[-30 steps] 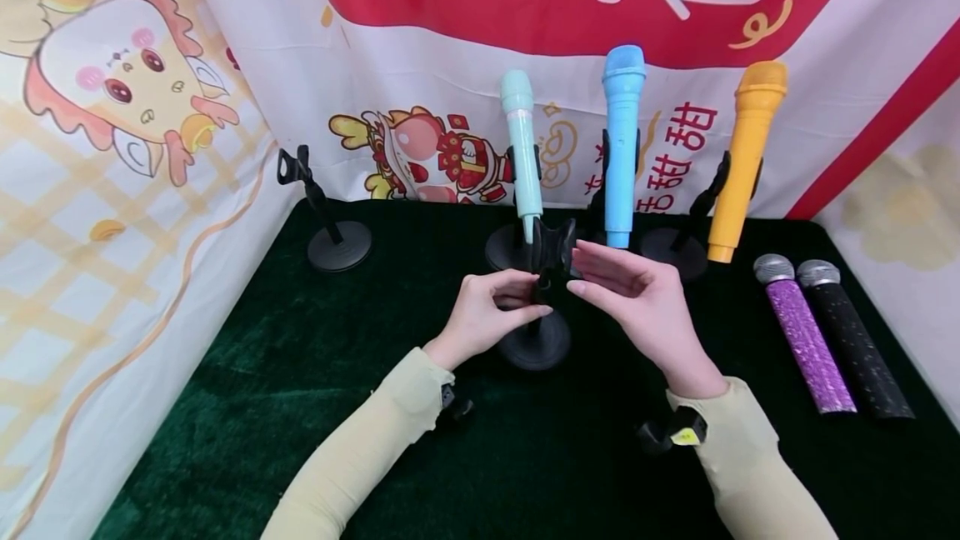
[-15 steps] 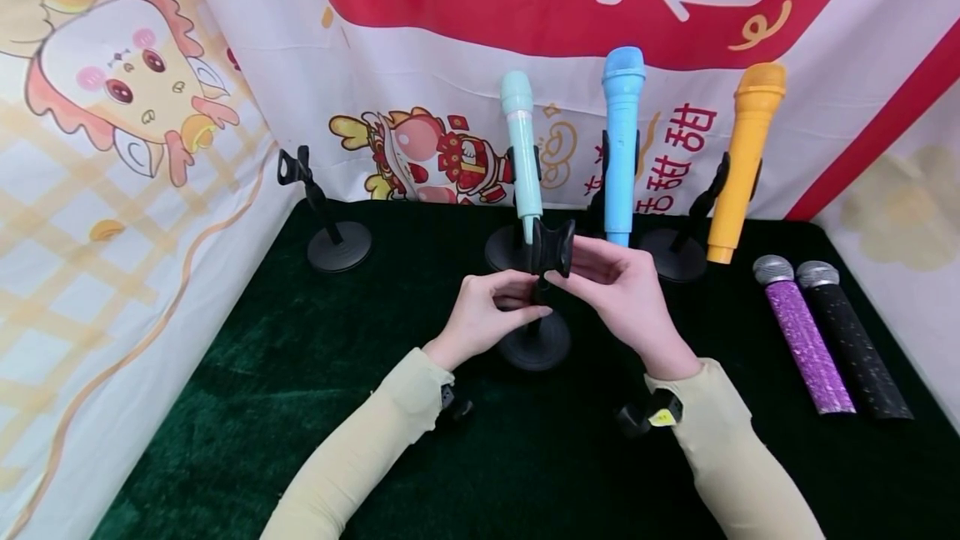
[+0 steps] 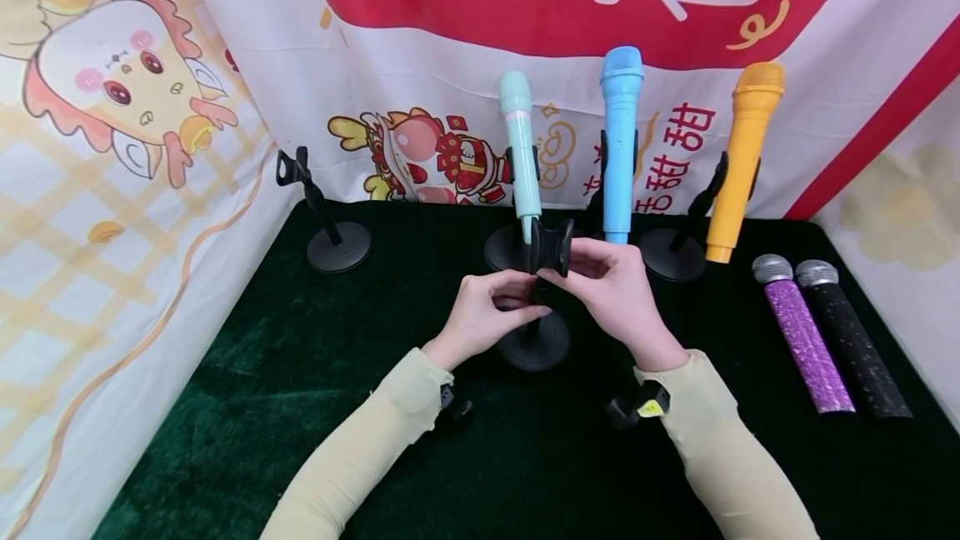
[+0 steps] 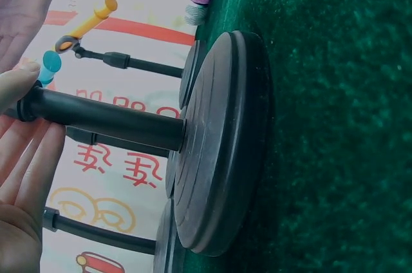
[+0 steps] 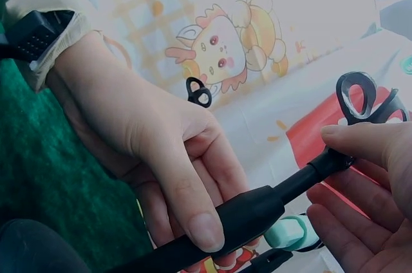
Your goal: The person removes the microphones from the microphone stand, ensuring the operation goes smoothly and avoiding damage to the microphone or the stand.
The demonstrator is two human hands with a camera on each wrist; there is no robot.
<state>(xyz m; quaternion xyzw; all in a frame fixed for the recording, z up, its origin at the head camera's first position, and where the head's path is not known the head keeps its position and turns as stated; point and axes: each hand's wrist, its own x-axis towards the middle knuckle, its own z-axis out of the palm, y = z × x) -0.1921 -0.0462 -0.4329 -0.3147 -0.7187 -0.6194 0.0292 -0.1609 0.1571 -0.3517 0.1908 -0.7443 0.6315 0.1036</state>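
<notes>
A black desktop microphone stand (image 3: 534, 347) stands upright on its round base, mid-table. My left hand (image 3: 483, 311) grips its pole; in the right wrist view the left thumb lies along the thicker collar (image 5: 251, 215). At the top, my right hand (image 3: 618, 294) pinches the neck just under the microphone clip (image 3: 551, 248), thumb on the near side. The clip's two curved arms show in the right wrist view, with nothing between them. In the left wrist view, the ridged base (image 4: 222, 144) sits on the cloth.
Behind stand a mint microphone (image 3: 521, 148), a blue microphone (image 3: 620, 148) and an orange microphone (image 3: 745, 161) in stands. A bare stand (image 3: 337, 247) is at back left. Purple (image 3: 808, 344) and black (image 3: 855, 340) glittery microphones lie at right on green cloth (image 3: 300, 407).
My right hand has moved left and closed its thumb and fingers onto the neck under the clip. My left hand has stayed on the pole.
</notes>
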